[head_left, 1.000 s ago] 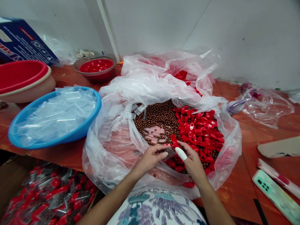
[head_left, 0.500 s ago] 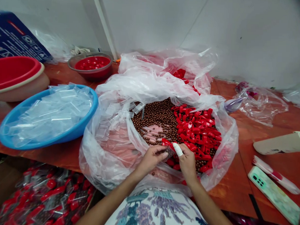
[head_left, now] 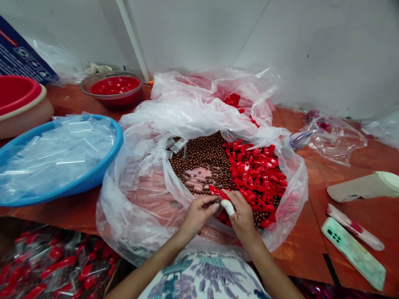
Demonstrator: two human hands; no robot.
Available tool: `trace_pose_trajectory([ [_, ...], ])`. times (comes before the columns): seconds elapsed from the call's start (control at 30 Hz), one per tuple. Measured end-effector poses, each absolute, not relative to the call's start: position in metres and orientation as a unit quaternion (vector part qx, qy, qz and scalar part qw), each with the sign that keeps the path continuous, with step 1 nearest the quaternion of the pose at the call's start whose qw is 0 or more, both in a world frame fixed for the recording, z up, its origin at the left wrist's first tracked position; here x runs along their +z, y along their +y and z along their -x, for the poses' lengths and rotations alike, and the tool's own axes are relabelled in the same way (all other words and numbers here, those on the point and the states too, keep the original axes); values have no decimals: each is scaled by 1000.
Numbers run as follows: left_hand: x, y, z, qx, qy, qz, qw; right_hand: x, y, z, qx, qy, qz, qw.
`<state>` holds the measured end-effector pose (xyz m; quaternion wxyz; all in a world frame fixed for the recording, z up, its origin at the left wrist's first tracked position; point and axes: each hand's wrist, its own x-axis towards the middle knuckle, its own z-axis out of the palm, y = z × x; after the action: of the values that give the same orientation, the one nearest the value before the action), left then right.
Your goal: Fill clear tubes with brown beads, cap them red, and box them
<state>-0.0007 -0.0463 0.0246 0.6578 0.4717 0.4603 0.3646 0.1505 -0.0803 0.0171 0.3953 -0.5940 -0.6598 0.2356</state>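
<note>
Left of the big plastic bag [head_left: 145,200] sits the blue basin [head_left: 97,174] of clear sleeves. At the bag's near edge, the left hand [head_left: 197,215] pinches a red piece [head_left: 216,192] and the right hand [head_left: 241,216], one finger taped, grips it too. Beyond them, brown beads [head_left: 206,156] and red caps [head_left: 257,173] fill the bag; a phone [head_left: 353,253] lies to its right.

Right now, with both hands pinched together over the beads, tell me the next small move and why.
Probably push the red piece fully into the small clear bag: the left hand and right hand meet around it above the brown beads, and its red tip pokes out past the fingers.
</note>
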Motion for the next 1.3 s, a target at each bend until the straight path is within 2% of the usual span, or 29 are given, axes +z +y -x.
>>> trace_pose_trajectory([
  [0.13, 25, -49, 0, 360, 455, -419, 699, 8, -83, -156, 92, -749, 580, 307],
  [0.23, 25, -54, 1, 355, 439, -382, 732, 5, -83, -157, 52, -765, 573, 288],
  [0.43, 33, -58, 0, 342, 365, -213, 839, 14, -88, -147, 85, -775, 558, 282],
  [0.6, 36, -56, -1, 307, 325, -171, 878, 21, -94, -141, 120, -801, 509, 292],
  [0.87, 34, -60, 4, 285, 347, -138, 883, 13, -101, -143, 106, -763, 535, 346],
  [1.07, 35, -62, 3, 288, 380, -151, 866, 21, -97, -144, 102, -804, 510, 289],
  [1.3, 28, -66, 0, 334, 371, -155, 853, 13, -93, -147, 68, -831, 473, 285],
])
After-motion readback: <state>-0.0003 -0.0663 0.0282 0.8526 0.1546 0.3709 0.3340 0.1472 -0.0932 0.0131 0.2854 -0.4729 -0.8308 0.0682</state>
